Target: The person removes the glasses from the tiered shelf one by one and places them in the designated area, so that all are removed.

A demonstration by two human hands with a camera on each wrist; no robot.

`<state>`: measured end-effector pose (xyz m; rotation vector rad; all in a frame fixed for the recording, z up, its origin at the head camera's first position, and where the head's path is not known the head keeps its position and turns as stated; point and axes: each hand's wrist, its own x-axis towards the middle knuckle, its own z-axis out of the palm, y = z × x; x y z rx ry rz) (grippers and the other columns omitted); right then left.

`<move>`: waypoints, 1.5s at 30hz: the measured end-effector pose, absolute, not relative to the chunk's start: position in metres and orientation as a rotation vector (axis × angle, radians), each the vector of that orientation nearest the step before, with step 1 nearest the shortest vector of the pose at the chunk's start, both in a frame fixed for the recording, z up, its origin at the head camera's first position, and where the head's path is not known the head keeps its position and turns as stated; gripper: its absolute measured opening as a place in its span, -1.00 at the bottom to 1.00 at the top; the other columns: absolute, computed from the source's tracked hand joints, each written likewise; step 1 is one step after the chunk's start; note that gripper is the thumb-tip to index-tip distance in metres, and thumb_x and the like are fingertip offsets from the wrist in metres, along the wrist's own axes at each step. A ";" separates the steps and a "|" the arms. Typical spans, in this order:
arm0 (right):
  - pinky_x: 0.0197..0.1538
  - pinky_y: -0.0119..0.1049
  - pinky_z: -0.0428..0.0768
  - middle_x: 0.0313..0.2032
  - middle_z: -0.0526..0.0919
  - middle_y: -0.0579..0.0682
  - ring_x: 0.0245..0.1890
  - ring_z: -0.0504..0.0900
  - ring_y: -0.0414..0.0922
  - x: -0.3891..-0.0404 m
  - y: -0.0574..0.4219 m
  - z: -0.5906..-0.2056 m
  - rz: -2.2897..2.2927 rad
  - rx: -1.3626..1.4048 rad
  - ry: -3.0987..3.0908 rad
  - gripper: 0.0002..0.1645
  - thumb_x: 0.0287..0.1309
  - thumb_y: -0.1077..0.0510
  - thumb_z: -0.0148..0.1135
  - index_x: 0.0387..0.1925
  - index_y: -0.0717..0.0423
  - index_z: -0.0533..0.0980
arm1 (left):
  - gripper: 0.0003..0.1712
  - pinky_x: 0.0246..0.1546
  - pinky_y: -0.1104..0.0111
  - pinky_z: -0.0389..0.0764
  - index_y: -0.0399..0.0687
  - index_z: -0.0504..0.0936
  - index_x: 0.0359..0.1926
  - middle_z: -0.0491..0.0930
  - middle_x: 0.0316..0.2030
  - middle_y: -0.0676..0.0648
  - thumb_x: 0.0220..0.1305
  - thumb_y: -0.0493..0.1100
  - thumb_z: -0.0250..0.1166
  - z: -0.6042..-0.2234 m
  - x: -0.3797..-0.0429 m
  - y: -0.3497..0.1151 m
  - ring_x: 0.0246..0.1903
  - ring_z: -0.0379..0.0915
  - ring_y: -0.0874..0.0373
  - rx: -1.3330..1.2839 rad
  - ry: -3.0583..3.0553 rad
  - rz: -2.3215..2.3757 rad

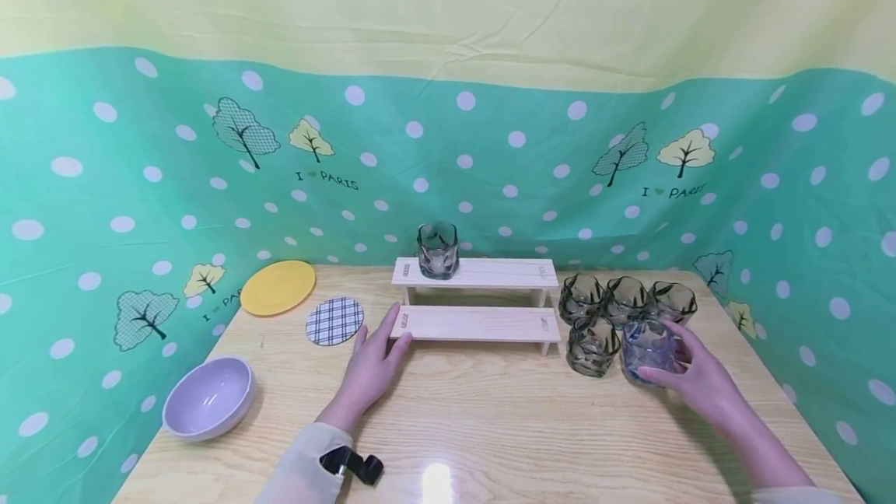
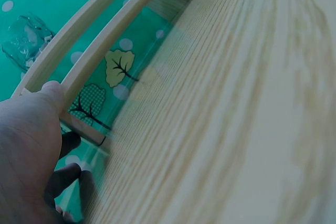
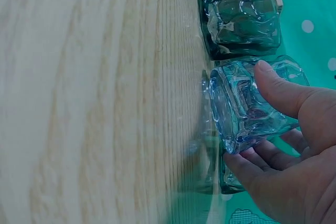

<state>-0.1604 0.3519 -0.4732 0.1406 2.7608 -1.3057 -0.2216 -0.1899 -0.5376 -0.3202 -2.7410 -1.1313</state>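
Observation:
My right hand (image 1: 700, 379) grips a clear bluish glass (image 1: 645, 352) by its sides, thumb on one side and fingers on the other. In the right wrist view that glass (image 3: 252, 103) leans, its base close over the table. Right beside it stands a smoky grey glass (image 1: 592, 347), with three more grey glasses (image 1: 625, 300) in a row behind. At the left end of a two-step wooden rack (image 1: 476, 323), my left hand (image 1: 374, 368) rests with thumb and forefinger against the lower step. Another grey glass (image 1: 438, 251) stands on the upper step, toward its left.
Left of the rack lie a checked round coaster (image 1: 335, 321) and a yellow plate (image 1: 278, 288). A lilac bowl (image 1: 210, 399) sits near the table's left edge. Polka-dot cloth (image 1: 490, 169) hangs behind and along both sides of the wooden table (image 1: 490, 426).

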 end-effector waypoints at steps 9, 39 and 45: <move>0.36 0.47 0.52 0.46 0.30 0.65 0.38 0.43 0.58 -0.161 0.352 -0.477 -1.327 0.066 2.783 0.47 0.26 -0.06 0.67 0.79 0.20 -0.18 | -0.19 0.72 -0.19 -0.26 -0.09 0.14 0.77 0.43 0.56 -0.22 0.76 0.11 0.15 -0.537 -0.223 -0.189 0.51 0.41 -0.24 -0.320 -2.728 -1.124; 0.46 0.00 0.49 0.57 0.18 0.58 0.51 0.23 0.59 -0.161 0.353 -0.474 -1.370 -0.029 2.743 0.57 0.15 0.05 0.73 0.79 0.18 -0.24 | -0.19 0.72 -0.17 -0.29 -0.09 0.13 0.77 0.43 0.56 -0.23 0.76 0.11 0.15 -0.537 -0.222 -0.190 0.50 0.41 -0.26 -0.325 -2.730 -1.130; 0.48 0.49 0.23 0.64 0.06 0.54 0.54 0.12 0.66 -0.159 0.352 -0.457 -1.404 -0.087 2.716 0.50 0.20 0.06 0.69 0.79 0.21 -0.20 | -0.18 0.72 -0.17 -0.29 -0.08 0.13 0.78 0.43 0.56 -0.22 0.75 0.14 0.14 -0.536 -0.221 -0.190 0.50 0.41 -0.26 -0.321 -2.730 -1.140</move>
